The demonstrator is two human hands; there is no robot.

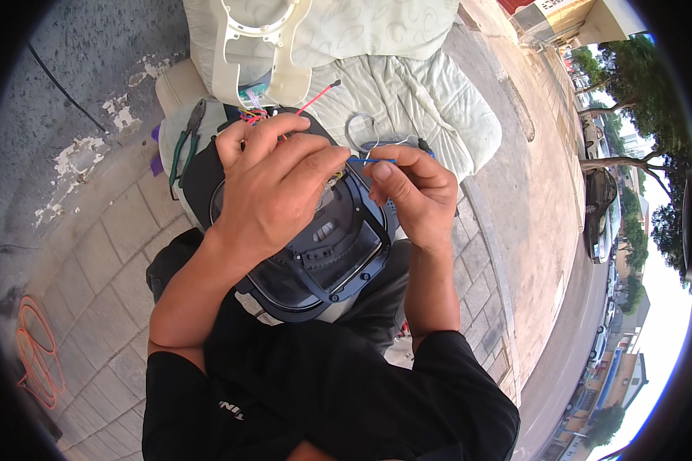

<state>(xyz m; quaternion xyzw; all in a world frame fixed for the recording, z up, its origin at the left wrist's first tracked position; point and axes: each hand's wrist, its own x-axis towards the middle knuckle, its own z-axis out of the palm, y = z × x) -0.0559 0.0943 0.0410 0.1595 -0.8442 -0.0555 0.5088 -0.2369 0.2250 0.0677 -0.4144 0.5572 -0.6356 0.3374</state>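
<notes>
A thin blue wire (373,160) is stretched between my two hands. My left hand (273,192) is closed, its thumb and fingertips pinched at the wire's left end. My right hand (417,192) pinches the right end between thumb and forefinger. Below them, a black appliance housing (315,286) with a clear window and screws rests on my lap. A bundle of coloured wires (254,116) emerges behind my left fingers, and a red wire (317,97) with a dark tip sticks up past them. My fingers hide part of the housing.
Green-handled pliers (187,144) lie at the housing's left. A pale cushion (427,92) ahead bears a cream plastic frame (291,86) and a screwdriver (423,144). An orange cord (38,355) is coiled on the paving at left. A road with parked cars (601,211) runs along the right.
</notes>
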